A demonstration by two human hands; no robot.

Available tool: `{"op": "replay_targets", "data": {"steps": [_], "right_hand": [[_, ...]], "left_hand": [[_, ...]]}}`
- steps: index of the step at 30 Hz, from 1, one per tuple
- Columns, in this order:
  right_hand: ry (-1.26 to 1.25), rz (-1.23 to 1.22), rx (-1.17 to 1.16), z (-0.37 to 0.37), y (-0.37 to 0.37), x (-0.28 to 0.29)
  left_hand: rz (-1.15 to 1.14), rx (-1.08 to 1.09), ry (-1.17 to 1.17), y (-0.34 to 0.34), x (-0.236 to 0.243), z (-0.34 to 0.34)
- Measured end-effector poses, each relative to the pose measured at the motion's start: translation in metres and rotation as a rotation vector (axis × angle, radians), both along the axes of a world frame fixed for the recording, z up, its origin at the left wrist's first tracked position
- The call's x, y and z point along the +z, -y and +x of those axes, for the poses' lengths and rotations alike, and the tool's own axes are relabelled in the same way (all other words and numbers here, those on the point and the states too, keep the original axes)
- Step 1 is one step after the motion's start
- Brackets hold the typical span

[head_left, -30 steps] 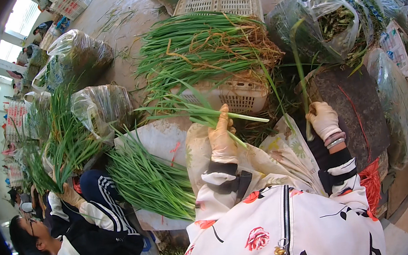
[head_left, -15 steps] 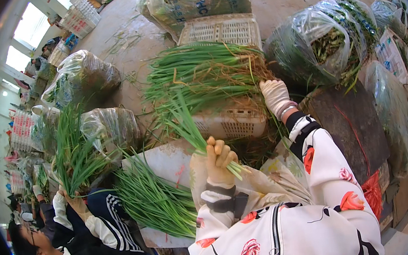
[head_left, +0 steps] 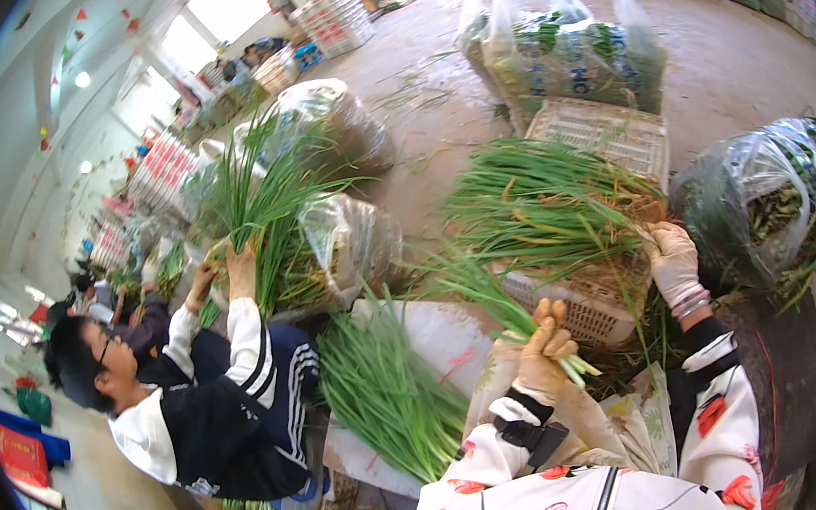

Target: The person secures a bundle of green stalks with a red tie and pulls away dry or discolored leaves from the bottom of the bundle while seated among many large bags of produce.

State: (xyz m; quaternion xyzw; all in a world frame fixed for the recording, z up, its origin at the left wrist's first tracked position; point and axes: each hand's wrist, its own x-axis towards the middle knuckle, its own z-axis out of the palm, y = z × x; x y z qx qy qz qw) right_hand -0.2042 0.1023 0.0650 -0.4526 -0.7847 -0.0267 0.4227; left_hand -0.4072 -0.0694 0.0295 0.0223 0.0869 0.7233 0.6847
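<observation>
My left hand (head_left: 540, 353), in a pale work glove, is closed around a small bunch of green onions (head_left: 493, 298). Their white ends poke out below my fist, and the leaves point up to the left. My right hand (head_left: 673, 260), also gloved, has its fingers pinched at the brownish root end of a large pile of green onions (head_left: 548, 201). That pile lies across a pale plastic crate (head_left: 586, 313), leaves to the left and roots to the right. Another heap of green onions (head_left: 383, 389) rests on a light board (head_left: 438, 337) left of my left hand.
At left a seated co-worker (head_left: 214, 408) holds up green onions (head_left: 265, 196) in both hands. Plastic bags of greens stand behind the crate (head_left: 577, 59), at right (head_left: 775, 203) and at left (head_left: 352, 246). A dark board (head_left: 778, 364) is beside my right arm.
My view has swung left and up, so the scene sits farther right and lower. My left hand keeps its bunch of green onions. My right hand's fingers remain at the pile's root end.
</observation>
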Motion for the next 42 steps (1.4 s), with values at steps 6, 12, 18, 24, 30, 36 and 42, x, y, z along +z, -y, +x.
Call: {"op": "replay_targets", "data": {"steps": [6,12,18,24,30,36,42], "right_hand": [[-0.107,-0.072,0.327,-0.038,0.047,0.006],[0.082,-0.090,0.386,-0.032,0.078,-0.031],[-0.108,-0.190,0.308,-0.028,0.072,-0.008],[-0.391,-0.295,0.538,-0.067,0.078,0.014],[-0.412,-1.220,0.781,-0.042,0.080,0.010],[-0.634,-1.175,0.814,-0.064,0.085,-0.026],[-0.135,-0.914,0.674,-0.059,0.082,-0.044]], "left_hand": [[-0.359,-0.025,-0.341,-0.026,0.001,-0.021],[-0.441,-0.035,-0.437,-0.064,-0.012,-0.024],[-0.691,0.136,-0.710,-0.062,-0.003,-0.011],[-0.636,0.240,-0.707,-0.050,-0.022,-0.028],[-0.595,0.249,-0.728,-0.062,-0.032,-0.014],[-0.394,0.234,-0.813,-0.056,-0.042,-0.003],[-0.535,0.149,-0.824,-0.048,-0.030,-0.003]]}}
